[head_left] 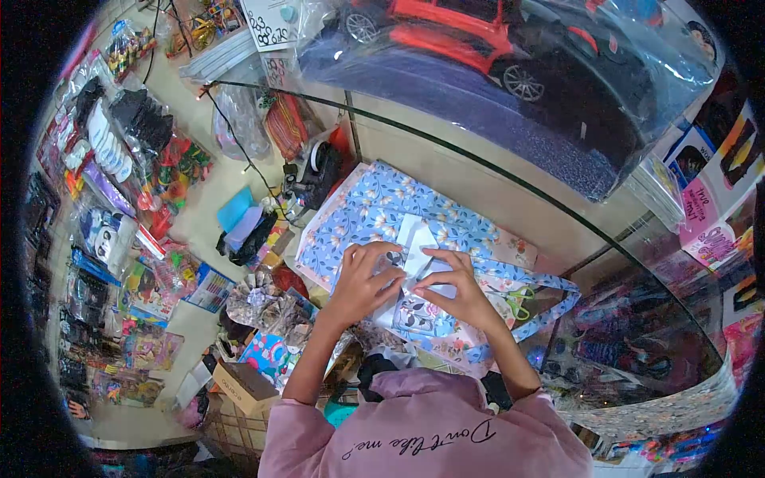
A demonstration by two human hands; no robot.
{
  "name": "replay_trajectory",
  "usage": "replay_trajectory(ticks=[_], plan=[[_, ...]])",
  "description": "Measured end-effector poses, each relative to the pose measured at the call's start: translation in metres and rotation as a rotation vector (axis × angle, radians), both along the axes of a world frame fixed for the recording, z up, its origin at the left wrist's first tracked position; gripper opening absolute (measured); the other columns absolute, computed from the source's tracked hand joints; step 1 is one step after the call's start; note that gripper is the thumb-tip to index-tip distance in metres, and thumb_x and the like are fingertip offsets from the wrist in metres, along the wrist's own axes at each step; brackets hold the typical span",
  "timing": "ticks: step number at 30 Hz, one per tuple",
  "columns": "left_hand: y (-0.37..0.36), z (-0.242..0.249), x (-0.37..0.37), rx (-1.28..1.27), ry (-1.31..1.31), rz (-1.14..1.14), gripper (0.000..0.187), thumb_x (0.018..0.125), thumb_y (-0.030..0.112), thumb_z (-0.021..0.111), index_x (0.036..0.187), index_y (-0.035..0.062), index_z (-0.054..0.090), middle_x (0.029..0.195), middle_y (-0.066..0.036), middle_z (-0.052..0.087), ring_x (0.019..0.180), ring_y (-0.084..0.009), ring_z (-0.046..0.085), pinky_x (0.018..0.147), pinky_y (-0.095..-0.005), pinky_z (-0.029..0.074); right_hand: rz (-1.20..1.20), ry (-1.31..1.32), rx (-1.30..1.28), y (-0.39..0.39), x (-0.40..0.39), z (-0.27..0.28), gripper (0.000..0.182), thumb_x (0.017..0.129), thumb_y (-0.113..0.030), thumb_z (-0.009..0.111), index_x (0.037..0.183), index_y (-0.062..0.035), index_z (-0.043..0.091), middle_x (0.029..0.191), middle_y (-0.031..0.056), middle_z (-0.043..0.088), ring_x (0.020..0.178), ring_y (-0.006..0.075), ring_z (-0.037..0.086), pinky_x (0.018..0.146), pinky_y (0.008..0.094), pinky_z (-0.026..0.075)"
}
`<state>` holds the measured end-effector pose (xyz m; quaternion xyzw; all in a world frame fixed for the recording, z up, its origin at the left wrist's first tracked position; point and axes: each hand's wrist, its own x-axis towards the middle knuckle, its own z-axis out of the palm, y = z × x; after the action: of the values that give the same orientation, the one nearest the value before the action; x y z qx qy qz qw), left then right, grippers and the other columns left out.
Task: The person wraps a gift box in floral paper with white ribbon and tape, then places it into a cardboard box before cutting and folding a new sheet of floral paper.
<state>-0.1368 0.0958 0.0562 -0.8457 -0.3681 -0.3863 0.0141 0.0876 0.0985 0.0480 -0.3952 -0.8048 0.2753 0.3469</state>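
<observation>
From here, left hand [372, 279] and right hand [454, 293] both have their grip pinched on one pointy white strip [418, 237], flat flowery sheet [458, 219] underneath.

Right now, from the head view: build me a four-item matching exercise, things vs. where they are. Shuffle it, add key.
Things
1. green-handled scissors
2. white paper strip
3. brown cardboard box
4. plastic-wrapped package showing a red car

Places
A. lower left of the view, left of the left forearm
B. top of the view
C. to the right of the right hand
D. between the two hands

Pairs: 1-C, 2-D, 3-A, 4-B
</observation>
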Motion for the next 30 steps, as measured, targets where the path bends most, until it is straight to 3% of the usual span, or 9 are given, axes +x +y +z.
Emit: replay_trajectory(ticks=[14, 20, 30], plan=[[-0.002, -0.003, -0.003, -0.027, 0.101, -0.001, 0.018, 0.072, 0.015, 0.072, 0.088, 0.0099, 0.068, 0.120, -0.006, 0.053, 0.111, -0.0229, 0.051, 0.090, -0.0421, 0.034, -0.033, -0.059, 0.010, 0.001, -0.005, -0.008, 0.012, 0.077, -0.025, 0.075, 0.081, -0.0143, 0.074, 0.128, 0.0095, 0.050, 0.119, 0.0322, 0.037, 0.103, 0.0419, 0.026], [-0.008, 0.006, -0.005, -0.070, 0.090, -0.003, 0.025, 0.073, 0.014, 0.069, 0.097, 0.0104, 0.069, 0.124, -0.008, 0.052, 0.113, -0.0248, 0.050, 0.092, -0.0425, 0.033, -0.059, -0.089, 0.040, 0.002, -0.007, -0.014, 0.011, 0.075, -0.025, 0.076, 0.079, -0.0143, 0.074, 0.125, 0.0092, 0.051, 0.118, 0.0322, 0.037, 0.102, 0.0421, 0.027], [-0.012, -0.010, -0.007, -0.181, 0.121, -0.076, 0.035, 0.068, 0.010, 0.065, 0.102, 0.0172, 0.071, 0.136, -0.010, 0.044, 0.125, -0.0311, 0.039, 0.100, -0.0450, 0.030, -0.061, -0.076, 0.092, 0.001, -0.008, -0.017, 0.013, 0.073, -0.022, 0.077, 0.074, -0.0122, 0.070, 0.124, 0.0094, 0.049, 0.118, 0.0332, 0.037, 0.101, 0.0433, 0.029]])
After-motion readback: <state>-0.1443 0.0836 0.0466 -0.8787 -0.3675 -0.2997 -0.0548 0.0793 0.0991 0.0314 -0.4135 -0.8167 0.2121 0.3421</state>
